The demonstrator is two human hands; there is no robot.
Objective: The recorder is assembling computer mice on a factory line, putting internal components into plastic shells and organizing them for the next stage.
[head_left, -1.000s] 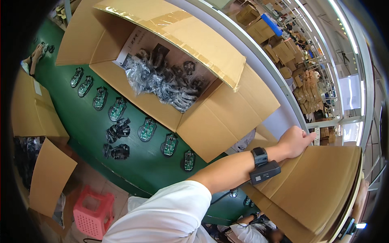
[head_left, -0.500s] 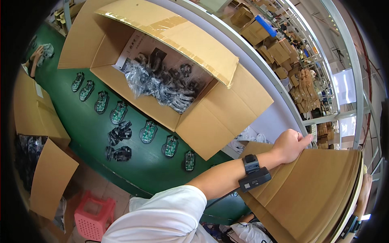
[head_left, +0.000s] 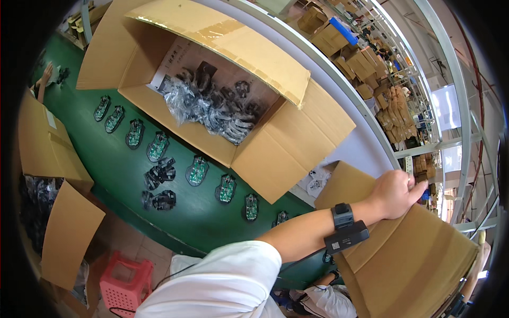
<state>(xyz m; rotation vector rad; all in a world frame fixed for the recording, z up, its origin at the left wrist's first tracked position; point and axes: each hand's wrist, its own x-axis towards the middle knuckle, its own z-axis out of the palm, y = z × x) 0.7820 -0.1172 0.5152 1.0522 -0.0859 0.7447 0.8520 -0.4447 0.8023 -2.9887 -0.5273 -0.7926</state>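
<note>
A brown cardboard box (head_left: 419, 259) stands tilted at the right, over the green bench. My left hand (head_left: 395, 193) is closed over its upper edge, the thumb pointing right. On the box's far right side is my right hand (head_left: 481, 254), at the rim of the picture; its fingers appear to grip the edge and are partly hidden. Left of this box lies a large open carton (head_left: 294, 138) on its side, holding black parts (head_left: 212, 108) in clear plastic bags. A row of black housings with green circuit boards (head_left: 197, 170) runs along the bench in front of it.
Loose black plastic parts (head_left: 160, 174) lie beside the row on the green bench (head_left: 116, 175). Another carton (head_left: 53, 143) stands at the left, near a pink stool (head_left: 126, 283). A co-worker's hand (head_left: 47, 73) shows at the far left, another person's sleeve (head_left: 328, 302) below. Metal frame rails (head_left: 366, 122) border the back.
The box in my hands has tilted, its right top edge dropping. My left hand has shifted right. At the far left, the co-worker's hand has moved from the clear bag.
</note>
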